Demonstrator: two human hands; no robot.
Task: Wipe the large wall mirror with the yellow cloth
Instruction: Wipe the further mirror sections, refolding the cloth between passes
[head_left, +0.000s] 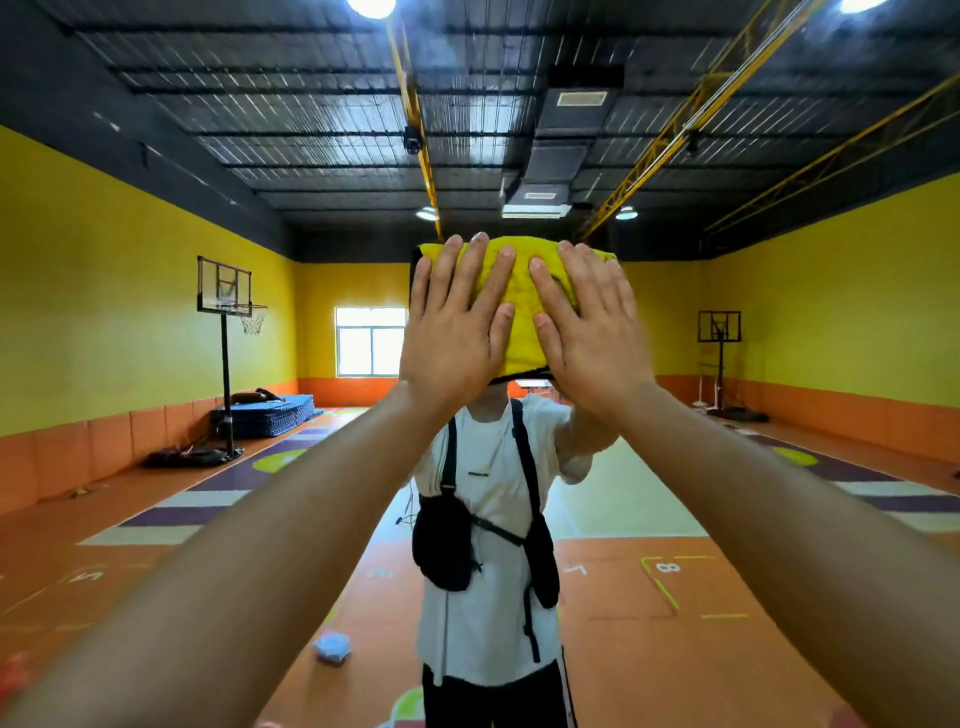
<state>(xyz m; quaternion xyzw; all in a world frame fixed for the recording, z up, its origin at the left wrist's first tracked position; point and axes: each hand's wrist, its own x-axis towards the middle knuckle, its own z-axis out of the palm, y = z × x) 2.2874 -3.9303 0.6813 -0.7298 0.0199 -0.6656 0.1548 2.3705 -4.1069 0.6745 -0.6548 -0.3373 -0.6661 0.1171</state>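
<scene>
While I stand at the big mirror (156, 291), my left hand (452, 332) and right hand (592, 338) press the yellow cloth (522, 317) flat on it, fingers (475, 270) straight and spread.

Views: one, a wide-angle camera worn on the person's head.
Position: head height, behind the raised left forearm (234, 571) and right forearm (779, 519), which enter from the lower corners.
Facing: straight ahead, square onto the wall mirror (130, 260), level rather than downward.
Nearness: close; the outstretched arms reach the glass.
Frame centre: yellow cloth (524, 317), covering the reflected head above the reflected torso (488, 519).
Reflected field: the hall behind the camera, with dark ceiling (311, 104), orange floor (675, 597), far window (370, 340), and a basketball hoop at left (228, 291) and right (719, 327).
Distortion: the side walls splay outward toward the frame edges.
</scene>
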